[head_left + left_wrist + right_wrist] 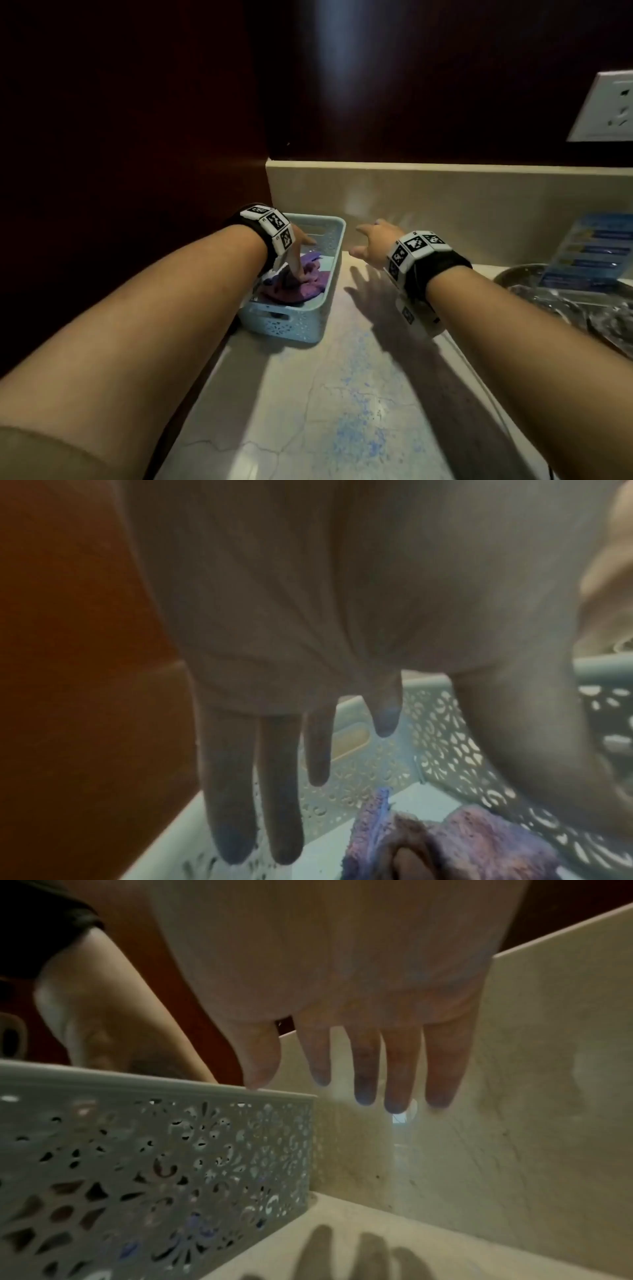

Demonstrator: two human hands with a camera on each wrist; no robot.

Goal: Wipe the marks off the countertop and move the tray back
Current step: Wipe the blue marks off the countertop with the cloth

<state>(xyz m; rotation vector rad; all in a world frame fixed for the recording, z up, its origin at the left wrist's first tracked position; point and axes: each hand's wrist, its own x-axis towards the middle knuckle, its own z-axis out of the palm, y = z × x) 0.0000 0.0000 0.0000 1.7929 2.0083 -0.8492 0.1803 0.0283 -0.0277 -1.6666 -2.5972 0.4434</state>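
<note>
A light blue perforated tray stands at the left end of the pale countertop, against the dark wall. A crumpled purple cloth lies inside it. My left hand reaches down into the tray with straight fingers above the cloth; only the thumb seems to touch it. Beside the tray's right wall, my right hand hovers over the counter with its fingers spread, holding nothing. Its thumb is close to the rim. Blue marks smear the counter in front. Both hands' fingertips look stained blue.
A beige backsplash runs along the back. At the right edge sit a round dish with clear wrapped items and a blue leaflet. A white wall socket hangs above them. Dark wood panelling closes off the left.
</note>
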